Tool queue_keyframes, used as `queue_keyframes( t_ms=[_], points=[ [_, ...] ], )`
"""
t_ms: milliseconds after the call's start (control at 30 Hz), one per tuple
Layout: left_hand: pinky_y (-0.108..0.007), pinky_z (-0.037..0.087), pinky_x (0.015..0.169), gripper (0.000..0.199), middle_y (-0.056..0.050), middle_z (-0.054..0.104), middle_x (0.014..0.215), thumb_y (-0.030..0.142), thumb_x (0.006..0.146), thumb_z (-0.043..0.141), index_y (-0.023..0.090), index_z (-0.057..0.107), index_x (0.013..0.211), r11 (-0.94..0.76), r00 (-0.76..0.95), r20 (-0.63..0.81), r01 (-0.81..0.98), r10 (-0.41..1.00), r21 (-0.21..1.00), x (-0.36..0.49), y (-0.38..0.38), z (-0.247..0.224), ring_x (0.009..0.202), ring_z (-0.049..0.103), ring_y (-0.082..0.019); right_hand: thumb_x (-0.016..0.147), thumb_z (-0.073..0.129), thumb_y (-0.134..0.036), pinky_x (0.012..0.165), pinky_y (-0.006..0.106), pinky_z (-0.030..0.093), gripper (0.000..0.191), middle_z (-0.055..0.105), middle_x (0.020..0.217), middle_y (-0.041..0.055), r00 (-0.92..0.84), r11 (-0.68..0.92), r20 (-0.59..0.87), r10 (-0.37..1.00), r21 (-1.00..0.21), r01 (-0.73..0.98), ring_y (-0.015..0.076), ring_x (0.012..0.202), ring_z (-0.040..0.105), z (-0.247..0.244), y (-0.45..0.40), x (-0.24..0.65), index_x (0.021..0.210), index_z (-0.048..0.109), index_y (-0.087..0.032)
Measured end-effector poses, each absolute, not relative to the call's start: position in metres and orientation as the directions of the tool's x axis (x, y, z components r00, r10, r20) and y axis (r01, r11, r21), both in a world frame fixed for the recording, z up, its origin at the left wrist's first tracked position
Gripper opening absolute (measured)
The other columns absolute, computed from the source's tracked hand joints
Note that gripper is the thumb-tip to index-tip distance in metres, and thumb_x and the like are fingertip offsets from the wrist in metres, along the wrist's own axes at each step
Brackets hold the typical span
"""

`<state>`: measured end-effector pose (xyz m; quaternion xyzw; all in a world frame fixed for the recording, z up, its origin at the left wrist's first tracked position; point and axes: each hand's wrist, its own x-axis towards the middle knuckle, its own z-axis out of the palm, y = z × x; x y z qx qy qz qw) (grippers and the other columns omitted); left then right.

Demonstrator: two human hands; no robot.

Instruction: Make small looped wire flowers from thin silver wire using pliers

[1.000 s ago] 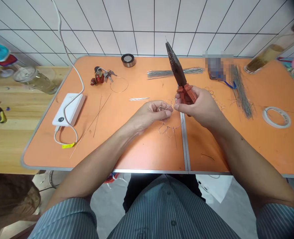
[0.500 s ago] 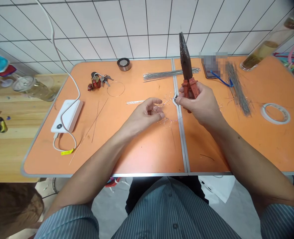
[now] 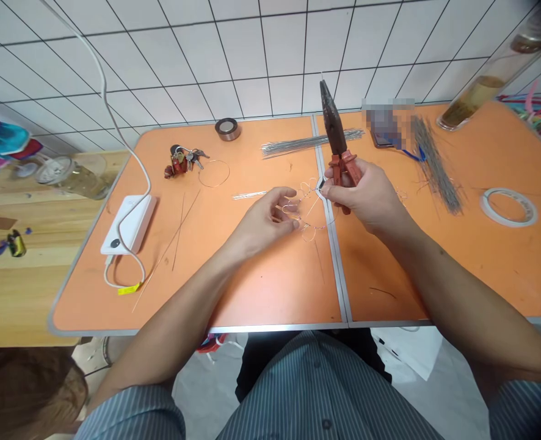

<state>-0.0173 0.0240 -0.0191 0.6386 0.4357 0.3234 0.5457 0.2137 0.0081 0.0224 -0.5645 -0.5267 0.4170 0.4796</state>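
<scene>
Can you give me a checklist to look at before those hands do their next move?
1. Dark metal pliers with red handles gripped in the right hand: ok.
2. Pliers' tip pointing away from the left hand: ok.
3. Left thumb and fingers pinched together: not ok, they're apart.
4. Thin, looped metal wire touching the left fingers: cannot tell.
5. White, rectangular power bank clear of both hands: ok.

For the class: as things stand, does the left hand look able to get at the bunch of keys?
Probably yes: only low, thin things, like the pale strips, lie between the left hand and the keys, though the looped wire at that hand might snag.
</scene>
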Motion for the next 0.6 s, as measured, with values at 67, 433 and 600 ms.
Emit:
queue_keyframes(
  t_ms=[67,433,600],
  points=[
    [-0.033,0.054,0.081,0.052,-0.005,0.071,0.121,0.017,0.075,0.083,0.024,0.066,0.124,-0.046,0.368,-0.025,0.184,0.929,0.982,-0.017,0.022,-0.013,0.085,0.067,-0.015,0.077,0.083,-0.022,0.065,0.032,0.053,0.033,0.070,0.100,0.0044,0.105,0.031,0.054,0.993,-0.977,0.209,0.0182,0.083,0.064,0.022,0.007,0.211,0.107,0.069,-0.022],
    [-0.040,0.052,0.097,0.007,-0.005,0.069,0.108,0.019,0.089,0.075,0.023,0.074,0.085,-0.400,0.268,0.321,0.331,0.908,0.855,-0.005,0.005,-0.011,0.111,0.067,-0.023,0.075,0.081,-0.021,0.066,0.031,0.053,0.036,0.072,0.108,0.0048,0.081,0.007,0.020,0.996,-0.988,0.157,0.0175,0.086,0.065,0.014,0.007,0.203,0.109,0.069,-0.022],
    [-0.047,0.048,0.111,0.008,-0.009,0.067,0.125,0.020,0.091,0.076,0.023,0.074,0.083,-0.340,0.282,0.249,0.344,0.926,0.875,-0.001,0.004,-0.017,0.130,0.063,-0.029,0.073,0.082,-0.024,0.064,0.032,0.055,0.038,0.074,0.108,0.0052,0.127,-0.028,-0.009,0.992,-0.989,0.148,0.0189,0.085,0.066,0.007,0.005,0.194,0.109,0.069,-0.023]
  ],
)
